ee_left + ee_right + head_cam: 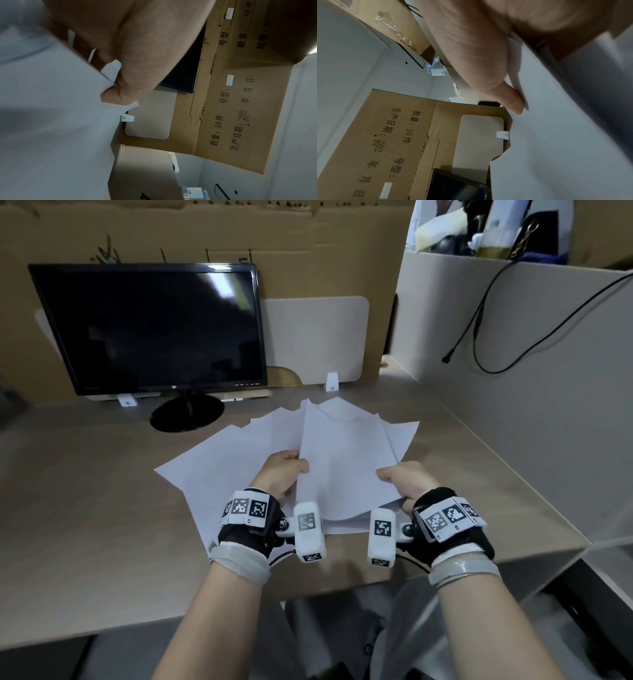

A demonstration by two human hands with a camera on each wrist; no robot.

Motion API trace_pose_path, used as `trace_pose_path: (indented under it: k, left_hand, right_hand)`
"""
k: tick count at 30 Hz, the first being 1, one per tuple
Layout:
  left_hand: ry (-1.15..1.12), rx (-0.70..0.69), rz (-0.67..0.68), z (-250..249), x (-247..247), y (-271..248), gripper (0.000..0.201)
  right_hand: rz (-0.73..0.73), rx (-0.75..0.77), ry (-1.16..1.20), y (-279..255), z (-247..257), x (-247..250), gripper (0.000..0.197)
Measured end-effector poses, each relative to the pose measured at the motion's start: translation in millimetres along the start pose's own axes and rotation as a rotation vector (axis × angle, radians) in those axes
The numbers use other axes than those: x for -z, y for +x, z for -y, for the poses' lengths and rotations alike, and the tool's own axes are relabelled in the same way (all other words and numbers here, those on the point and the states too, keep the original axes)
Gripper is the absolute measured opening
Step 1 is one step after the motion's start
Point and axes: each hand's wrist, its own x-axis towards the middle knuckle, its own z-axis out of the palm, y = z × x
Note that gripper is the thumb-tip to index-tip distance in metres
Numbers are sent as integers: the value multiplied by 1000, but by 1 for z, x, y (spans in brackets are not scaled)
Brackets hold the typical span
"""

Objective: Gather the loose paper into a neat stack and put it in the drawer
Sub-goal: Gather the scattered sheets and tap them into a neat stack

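Several white paper sheets [346,460] lie fanned on the desk [85,491] in the head view, with the top sheets lifted and bowed. My left hand [284,470] grips their left edge, thumb on top. My right hand [407,477] grips the right edge near the bottom corner. In the left wrist view the paper [51,121] fills the left side and my left hand [120,88] pinches its edge. The right wrist view shows my right hand [513,100] holding the paper [556,135] from its side. More sheets [212,470] stay flat underneath, spread to the left. No drawer is in view.
A dark monitor [150,330] on a round stand sits at the back left. A cardboard wall [308,251] and a beige panel [315,337] close the back. A grey partition [513,371] with a hanging black cable [479,313] bounds the right.
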Motion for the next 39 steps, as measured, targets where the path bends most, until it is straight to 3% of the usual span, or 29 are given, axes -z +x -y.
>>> trace_pose_path:
  k: [3, 6, 9, 12, 16, 18, 23, 27, 33, 39]
  left_hand:
    - [-32, 8, 7, 5, 2, 4, 32]
    - [-44, -6, 30, 9, 1, 9, 31]
    - [-31, -23, 45, 9, -6, 9, 35]
    - [15, -38, 62, 10, -13, 8, 35]
    - [-6, -24, 35, 16, -12, 15, 30]
    - [26, 1, 6, 16, -12, 18, 32]
    - [183, 33, -86, 16, -14, 30, 83]
    - [200, 11, -62, 15, -24, 38, 74]
    - [220, 25, -81, 14, -28, 38, 99]
    - [242, 22, -84, 13, -28, 50, 82]
  right_hand:
    - [-12, 62, -7, -1, -5, -4, 16]
    - [-46, 123, -52, 3, -2, -7, 20]
    - [-58, 120, -28, 5, -3, -4, 39]
    - [-53, 0, -48, 2, -11, 1, 53]
    - [32, -30, 16, 3, -19, -5, 34]
    - [22, 26, 101, 2, -17, -6, 25]
    - [-69, 230, 207, -13, -4, 8, 44]
    - [-115, 298, 232, -17, -4, 21, 41]
    - [-183, 349, 277, -25, 0, 39, 39]
    - [-208, 400, 326, -27, 6, 43, 40]
